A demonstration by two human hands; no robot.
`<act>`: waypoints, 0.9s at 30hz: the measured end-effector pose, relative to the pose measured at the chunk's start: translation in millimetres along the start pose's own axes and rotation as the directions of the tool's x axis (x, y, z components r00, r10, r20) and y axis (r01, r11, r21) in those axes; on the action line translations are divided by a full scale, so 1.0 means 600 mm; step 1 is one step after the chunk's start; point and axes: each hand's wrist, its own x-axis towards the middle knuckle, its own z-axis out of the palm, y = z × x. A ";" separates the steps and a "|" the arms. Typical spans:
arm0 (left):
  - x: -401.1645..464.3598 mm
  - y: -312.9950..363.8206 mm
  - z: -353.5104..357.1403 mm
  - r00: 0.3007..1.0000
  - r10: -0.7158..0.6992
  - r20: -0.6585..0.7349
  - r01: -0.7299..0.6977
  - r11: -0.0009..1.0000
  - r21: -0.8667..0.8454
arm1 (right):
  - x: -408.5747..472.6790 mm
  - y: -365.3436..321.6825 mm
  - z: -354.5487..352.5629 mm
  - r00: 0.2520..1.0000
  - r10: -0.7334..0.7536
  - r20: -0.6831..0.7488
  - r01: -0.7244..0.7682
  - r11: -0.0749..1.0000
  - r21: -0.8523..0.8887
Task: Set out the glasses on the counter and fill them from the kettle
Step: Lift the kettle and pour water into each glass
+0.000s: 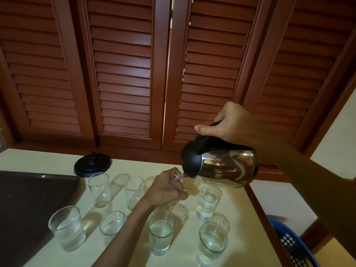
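Steel kettle (pixel 225 166), gripped by its black handle in the right hand (pixel 231 120), tips leftward, spout touching the rim of the glass (pixel 180 182) that the left hand's (pixel 165 189) curled fingers (pixel 178 196) hold above the table (pixel 237 209), directly under the spout.

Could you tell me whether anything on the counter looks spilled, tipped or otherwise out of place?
Nothing stands out. No puddle shows on the counter, and the glasses stand upright. The left hand grips a glass under the spout of the kettle, which the right hand tilts. The black kettle base sits beside a dark tray.
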 end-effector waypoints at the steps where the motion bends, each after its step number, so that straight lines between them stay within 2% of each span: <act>1: 0.000 -0.001 0.001 1.000 0.000 -0.002 0.000 1.000 -0.013 | -0.003 0.009 0.010 1.000 -0.010 -0.013 0.010 0.999 0.037; 5: 0.000 -0.001 0.004 1.000 -0.004 -0.019 0.003 0.999 -0.054 | -0.012 0.043 0.038 0.998 -0.032 -0.062 0.043 0.984 0.175; 8: 0.001 0.001 0.006 0.999 -0.005 -0.053 0.001 0.998 -0.067 | -0.016 0.063 0.044 0.995 0.011 -0.101 0.018 0.959 0.282; 15: 0.011 -0.004 0.006 0.992 -0.002 -0.123 -0.006 0.998 -0.067 | -0.022 0.092 0.041 0.983 0.090 -0.163 -0.025 0.932 0.362; 21: 0.018 -0.020 0.009 0.995 -0.015 -0.099 0.012 0.999 -0.034 | -0.034 0.120 0.025 0.945 0.270 -0.184 -0.127 0.823 0.554; 27: 0.020 -0.038 0.012 0.996 -0.064 -0.063 0.061 0.997 -0.054 | -0.048 0.134 0.016 0.934 0.320 -0.160 -0.127 0.715 0.687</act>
